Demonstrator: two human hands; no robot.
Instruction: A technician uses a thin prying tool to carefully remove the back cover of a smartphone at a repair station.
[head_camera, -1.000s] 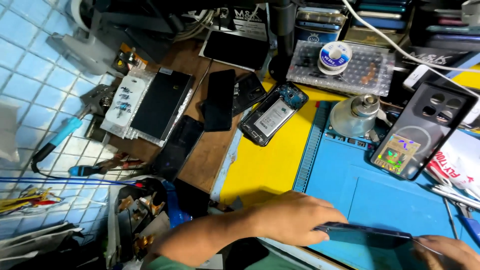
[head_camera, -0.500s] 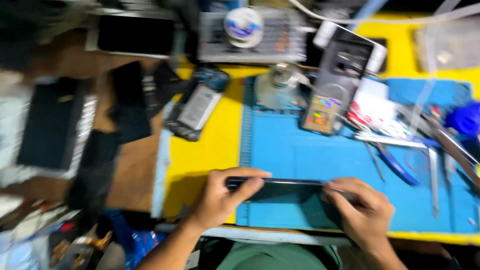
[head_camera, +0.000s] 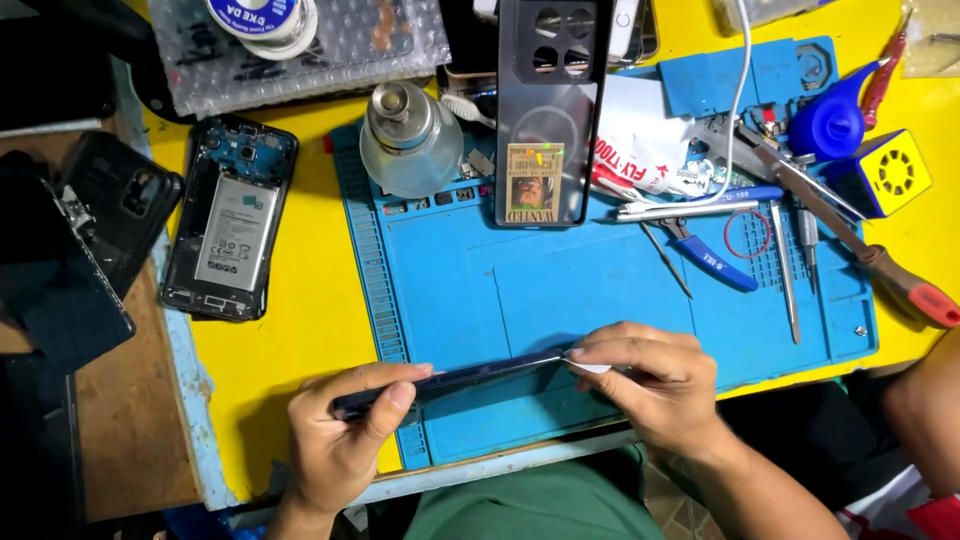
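While the left hand (head_camera: 345, 435) is now gripping one end of the dark phone (head_camera: 450, 380) over the blue mat (head_camera: 560, 290), the right hand (head_camera: 650, 385) has moved in, fingers pinching a thin white pick (head_camera: 590, 367) at its edge.

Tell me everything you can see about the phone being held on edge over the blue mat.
The phone is a thin, dark slab seen edge-on, so only its long, glossy side shows; neither face can be seen. It lies roughly level, its right end slightly higher, above the near part of the blue mat. The left hand grips its left end between thumb and fingers. The right hand meets its right end, pressing a small, pale, flat pick there. Whether the phone touches the mat cannot be told.
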